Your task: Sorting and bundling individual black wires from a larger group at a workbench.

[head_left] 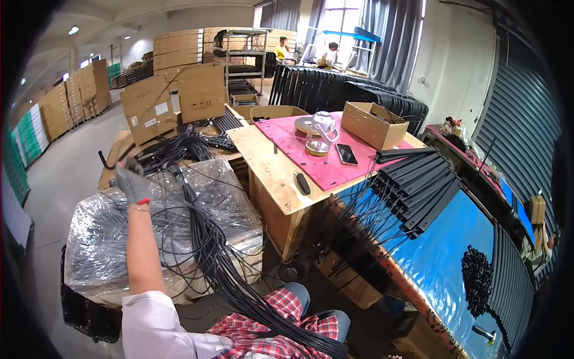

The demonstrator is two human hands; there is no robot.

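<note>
At the left of the frame, the person's left hand (pixel 133 182), in a grey glove with a red cuff, is raised over a plastic-wrapped stack (pixel 95 239). Its fingers look bent, but I cannot tell whether they pinch a cable or nothing. Just beyond it, toward upper left, lies a tangled heap of black cables (pixel 179 146) in front of open cartons (pixel 202 96).

Right of the hand, a long cable bundle (pixel 209 254) runs down across the wrap and over the red plaid cloth (pixel 287 302) on the lap at bottom centre. One strand should be light and limp, the whole bundle fairly heavy and apt to slide on the plastic (loose loops spill out leftward and could snag). I would grip it around the tight upper stretch, and draw single strands near their ends.

At centre stands a wooden bench (pixel 254 146) with a phone (pixel 347 154) on its pink sheet (pixel 281 140). Farther right, black bars (pixel 412 185) lie on a blue-topped table (pixel 406 257), with a hammer (pixel 484 334) at lower right. The right hand cannot be made out.
</note>
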